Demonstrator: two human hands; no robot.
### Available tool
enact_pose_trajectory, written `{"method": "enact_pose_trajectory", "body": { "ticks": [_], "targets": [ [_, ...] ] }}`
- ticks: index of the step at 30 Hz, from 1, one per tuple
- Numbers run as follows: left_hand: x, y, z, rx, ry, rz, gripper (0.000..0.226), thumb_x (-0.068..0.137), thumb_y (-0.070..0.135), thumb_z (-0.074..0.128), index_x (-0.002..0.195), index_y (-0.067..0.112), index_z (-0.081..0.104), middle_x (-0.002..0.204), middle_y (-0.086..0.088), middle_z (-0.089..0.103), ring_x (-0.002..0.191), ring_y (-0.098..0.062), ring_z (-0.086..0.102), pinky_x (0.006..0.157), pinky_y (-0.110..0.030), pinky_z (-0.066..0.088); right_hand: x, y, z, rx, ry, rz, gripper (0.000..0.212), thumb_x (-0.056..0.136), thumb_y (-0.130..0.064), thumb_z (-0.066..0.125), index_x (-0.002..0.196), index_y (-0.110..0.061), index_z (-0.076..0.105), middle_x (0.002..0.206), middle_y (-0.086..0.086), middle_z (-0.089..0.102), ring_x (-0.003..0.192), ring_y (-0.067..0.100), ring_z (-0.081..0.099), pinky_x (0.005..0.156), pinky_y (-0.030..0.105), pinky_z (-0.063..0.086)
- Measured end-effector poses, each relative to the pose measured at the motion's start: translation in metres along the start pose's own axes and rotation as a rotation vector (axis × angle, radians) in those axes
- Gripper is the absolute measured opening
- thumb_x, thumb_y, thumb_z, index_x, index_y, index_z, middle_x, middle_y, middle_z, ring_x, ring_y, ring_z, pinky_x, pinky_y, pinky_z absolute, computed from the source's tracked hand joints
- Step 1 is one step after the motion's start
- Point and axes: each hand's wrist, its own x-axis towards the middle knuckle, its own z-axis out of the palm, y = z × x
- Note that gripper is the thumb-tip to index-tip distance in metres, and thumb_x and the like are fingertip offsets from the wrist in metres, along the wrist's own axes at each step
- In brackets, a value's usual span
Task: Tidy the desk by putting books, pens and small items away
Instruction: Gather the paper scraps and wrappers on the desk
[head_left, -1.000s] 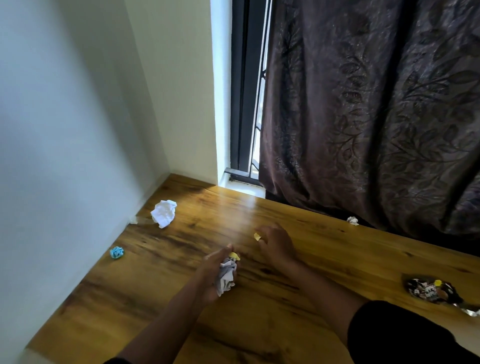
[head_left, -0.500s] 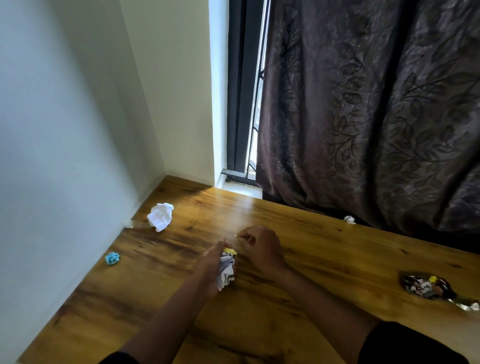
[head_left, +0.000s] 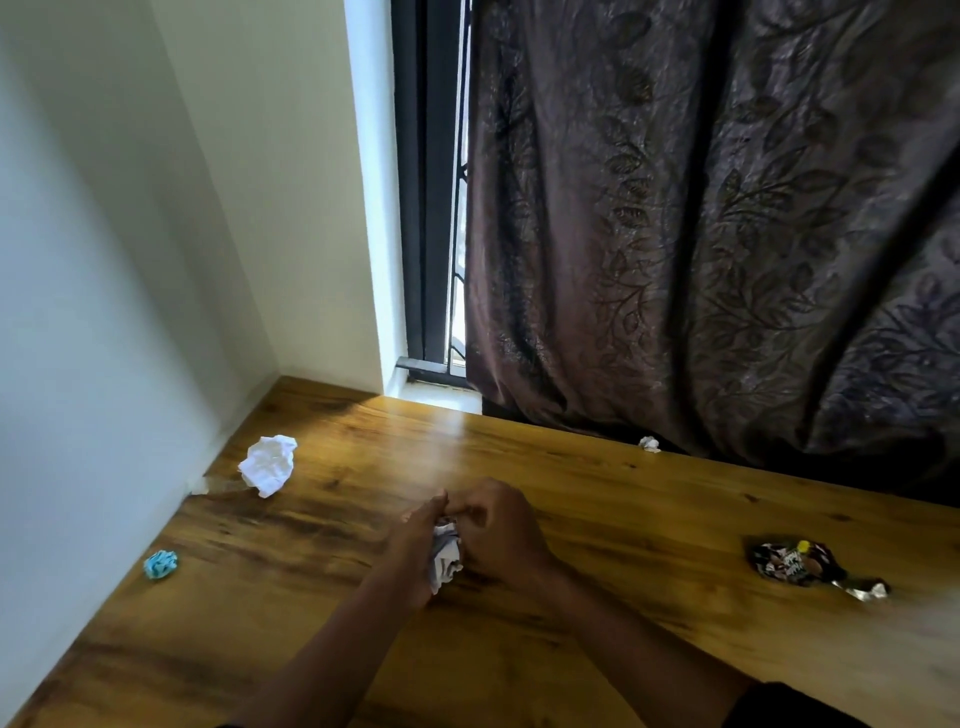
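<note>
My left hand (head_left: 415, 540) grips a grey-white crumpled paper wad (head_left: 445, 557) just above the wooden desk (head_left: 623, 525). My right hand (head_left: 501, 530) is pressed against it from the right, its curled fingertips pinching at the top of the wad. The yellow scraps are hidden between the hands. A white crumpled paper (head_left: 267, 465) lies at the back left. Close to the left wall sits a small blue crumpled ball (head_left: 160, 564). A dark foil wrapper (head_left: 795, 564) lies at the right. A tiny white scrap (head_left: 649, 443) sits by the curtain.
White walls close off the desk on the left and at the back left corner. A dark patterned curtain (head_left: 727, 234) hangs along the back edge beside a barred window (head_left: 431, 208). A clear plastic scrap (head_left: 208, 486) lies against the left wall.
My right hand has moved left with a yellow scrap and joined my left hand at the wad. The yellow scraps are no longer visible.
</note>
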Motion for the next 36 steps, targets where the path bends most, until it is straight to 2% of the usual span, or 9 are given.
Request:
{"method": "enact_pose_trajectory", "body": {
  "ticks": [3,5,7,10,15,19,23,28,36],
  "targets": [
    [0.004,0.001,0.013,0.047,-0.029,-0.037,0.058,0.092,0.051,0.065,0.116,-0.003,0.063,0.078,-0.018,0.068,0.050,-0.027,0.061,0.045,-0.029,0.045,0.004,0.017,-0.012,0.137,0.120,0.151,0.019,0.083,-0.020,0.063,0.090,-0.025,0.080,0.092,-0.011,0.074,0.083,0.004,0.066,0.075,0.032,0.059],
    [0.005,0.004,0.019,0.080,-0.035,-0.021,0.050,0.088,0.049,0.069,0.102,0.000,0.065,0.070,-0.015,0.066,0.047,-0.025,0.059,0.045,-0.027,0.044,0.011,0.035,-0.025,-0.004,0.182,0.214,0.022,0.087,-0.021,0.063,0.103,-0.029,0.076,0.107,-0.009,0.070,0.094,0.009,0.064,0.081,0.033,0.058],
    [0.008,0.007,0.024,0.098,-0.022,-0.011,0.043,0.096,0.044,0.065,0.099,0.001,0.067,0.069,-0.014,0.067,0.050,-0.024,0.061,0.047,-0.027,0.046,0.020,0.061,-0.043,-0.268,0.185,0.264,0.034,0.091,-0.024,0.062,0.123,-0.030,0.068,0.128,-0.004,0.060,0.114,0.017,0.056,0.093,0.034,0.049],
    [0.014,0.008,0.027,0.116,-0.026,-0.024,0.046,0.098,0.043,0.063,0.109,-0.001,0.066,0.069,-0.015,0.066,0.051,-0.024,0.060,0.047,-0.027,0.045,0.032,0.103,-0.073,-0.566,0.168,0.456,0.050,0.092,-0.038,0.059,0.142,-0.034,0.052,0.152,0.009,0.041,0.140,0.035,0.035,0.111,0.049,0.032],
    [0.016,0.011,0.029,0.097,-0.057,-0.038,0.043,0.098,0.041,0.063,0.111,0.000,0.063,0.070,-0.013,0.066,0.051,-0.023,0.060,0.045,-0.028,0.047,0.040,0.148,-0.105,-0.602,0.108,0.831,0.059,0.099,-0.057,0.045,0.153,-0.039,0.031,0.163,0.033,0.007,0.148,0.051,0.015,0.118,0.058,0.022],
    [0.020,0.013,0.028,0.086,-0.059,-0.033,0.041,0.098,0.039,0.065,0.114,0.001,0.064,0.072,-0.014,0.067,0.053,-0.023,0.062,0.046,-0.028,0.048,0.049,0.165,-0.112,-0.597,0.076,0.881,0.063,0.097,-0.066,0.041,0.154,-0.045,0.028,0.164,0.031,0.006,0.149,0.051,0.009,0.119,0.060,0.016],
    [0.023,0.014,0.025,0.084,-0.033,-0.021,0.040,0.097,0.038,0.067,0.112,0.001,0.065,0.073,-0.015,0.067,0.054,-0.023,0.063,0.047,-0.028,0.049,0.047,0.172,-0.114,-0.585,-0.002,0.882,0.067,0.099,-0.067,0.029,0.156,-0.031,0.030,0.168,0.016,0.009,0.151,0.044,0.010,0.117,0.059,0.018],
    [0.021,0.019,0.023,0.084,-0.017,-0.017,0.034,0.098,0.038,0.066,0.108,0.005,0.067,0.076,-0.016,0.067,0.055,-0.023,0.064,0.047,-0.028,0.049,0.043,0.172,-0.118,-0.594,0.027,0.791,0.078,0.097,-0.066,0.036,0.160,-0.022,0.022,0.167,0.002,0.020,0.150,0.036,0.017,0.115,0.058,0.026],
    [0.009,0.019,0.018,0.057,-0.055,-0.010,0.034,0.097,0.037,0.067,0.097,0.003,0.065,0.069,-0.015,0.064,0.049,-0.024,0.059,0.045,-0.026,0.046,0.039,0.173,-0.122,-0.549,0.038,0.758,0.078,0.093,-0.073,0.037,0.158,-0.032,0.026,0.167,0.011,0.018,0.153,0.037,0.011,0.121,0.054,0.018]
  ]
}}
